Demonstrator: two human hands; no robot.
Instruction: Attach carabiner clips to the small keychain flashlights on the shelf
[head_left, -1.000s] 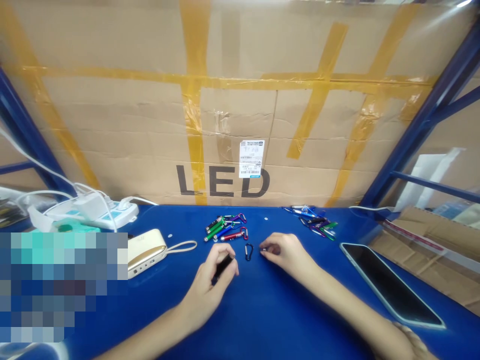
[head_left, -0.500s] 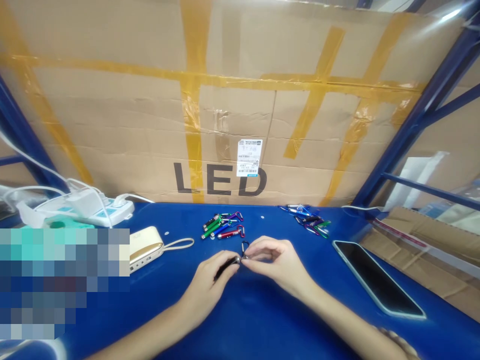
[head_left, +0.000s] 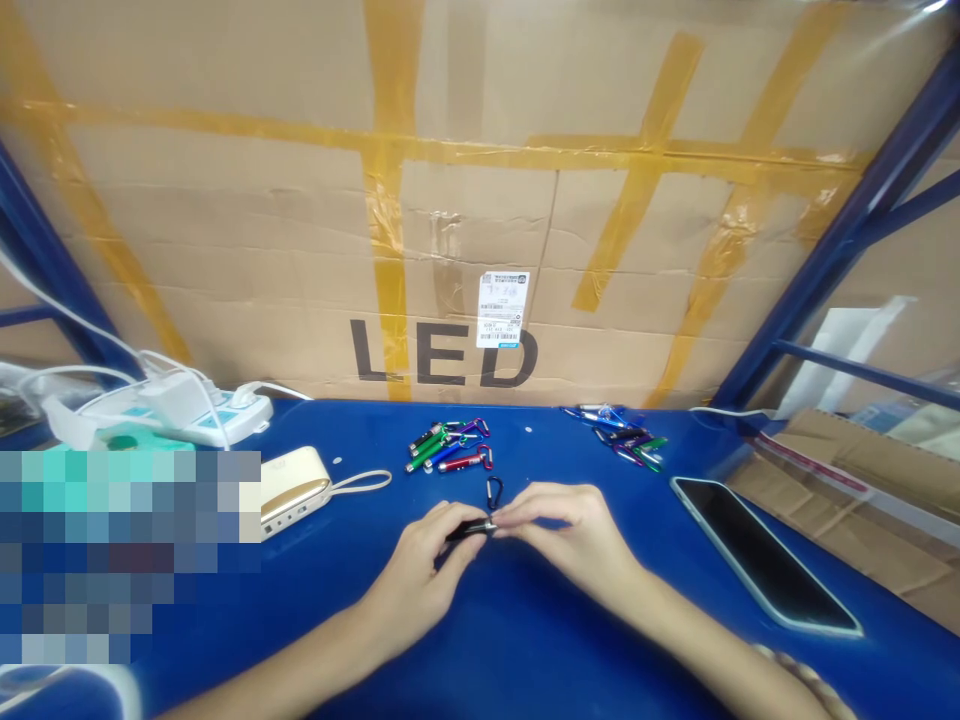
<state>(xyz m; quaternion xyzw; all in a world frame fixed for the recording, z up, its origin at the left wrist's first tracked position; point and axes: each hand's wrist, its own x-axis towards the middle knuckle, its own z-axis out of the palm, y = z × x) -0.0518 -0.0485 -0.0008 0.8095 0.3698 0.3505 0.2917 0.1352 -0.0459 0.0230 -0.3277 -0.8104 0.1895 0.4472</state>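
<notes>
My left hand (head_left: 424,570) is closed around a small black keychain flashlight (head_left: 466,529), held level over the blue table (head_left: 525,640). My right hand (head_left: 570,530) pinches the flashlight's right end with fingers pressed together. A black carabiner clip (head_left: 493,492) sits just above where the two hands meet; whether it hangs from the flashlight I cannot tell. Behind the hands lies a pile of coloured keychain flashlights (head_left: 450,447).
A second heap of coloured clips (head_left: 626,436) lies at the back right. A smartphone (head_left: 761,562) lies screen-up on the right. A gold power bank (head_left: 294,488) with a strap sits at left, a white power strip (head_left: 187,412) behind it. A taped cardboard box (head_left: 465,200) marked LED forms the back wall.
My right hand moved left from the table and met my left hand at the flashlight's end. The black flashlight now lies level between both hands.
</notes>
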